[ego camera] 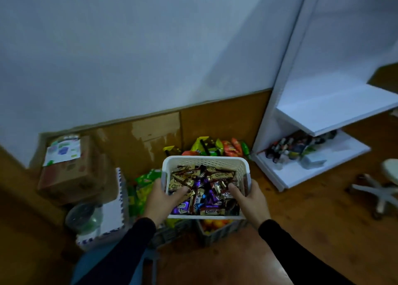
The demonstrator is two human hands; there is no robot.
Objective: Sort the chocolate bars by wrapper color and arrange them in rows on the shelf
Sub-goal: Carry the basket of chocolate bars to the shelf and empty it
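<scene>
A white perforated basket (205, 162) is held between the two hands, the left hand (164, 200) gripping its left wall and the right hand (247, 199) its right wall, thumbs outside and fingers curled over the rims into the load. The chocolate bars (202, 190) lie directly between and just beyond both hands, heaped without order in gold, purple and dark red wrappers, so no common long axis can be given. The white shelf (336, 110) is placed up and to the right of the right hand, well apart from the basket; that hand is judged the nearer for any placing, and the basket will probably have to be carried rightward first. The upper board is seen bare, while a lower board (318, 172) already holds small blurred goods. Below the hands a wooden floor (312, 215) is seen, with a cardboard box (71, 172) beyond the left hand, bright snack packets (217, 148) behind the basket against a pale wall, and a chair base (379, 192) far right.
</scene>
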